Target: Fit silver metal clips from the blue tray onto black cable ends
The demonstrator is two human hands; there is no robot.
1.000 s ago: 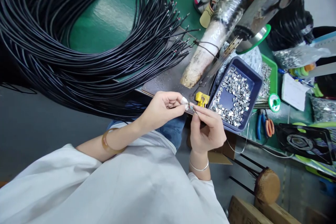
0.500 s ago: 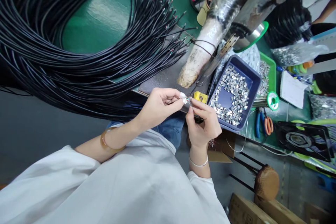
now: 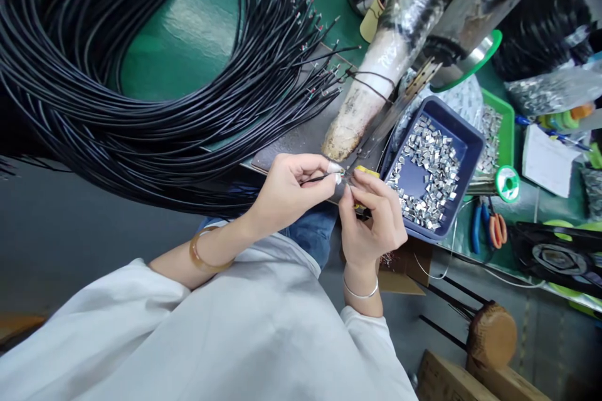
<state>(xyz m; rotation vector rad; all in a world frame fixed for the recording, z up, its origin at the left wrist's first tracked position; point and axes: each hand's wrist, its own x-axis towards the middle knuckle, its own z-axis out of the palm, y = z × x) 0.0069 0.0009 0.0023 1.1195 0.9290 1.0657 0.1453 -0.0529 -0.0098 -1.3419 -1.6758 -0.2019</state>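
My left hand (image 3: 294,188), with white wraps on its fingertips, pinches a black cable (image 3: 316,179) close to its end, where small coloured wires show. My right hand (image 3: 374,216) meets it fingertip to fingertip, its thumb and fingers closed at the wire ends; whatever it grips is too small to make out. Behind the right fingers a yellow object (image 3: 367,171) is partly hidden. To the right stands a blue tray (image 3: 471,144) of small silvery metal pieces (image 3: 430,166). A large bundle of black cables (image 3: 155,119) with stripped ends lies at the left.
A white, stained tube (image 3: 352,106) slants down close behind my hands. Further right are a green tray (image 3: 506,131), a small solder-like spool (image 3: 507,183), blue-and-orange-handled tools (image 3: 496,230), paper (image 3: 548,160) and a black fan (image 3: 557,257). A round stool (image 3: 492,334) stands below the table edge.
The view has shifted slightly, so most things sit further right. My right fingers have moved over more of the yellow object, and the black cable between my left fingers now shows more.
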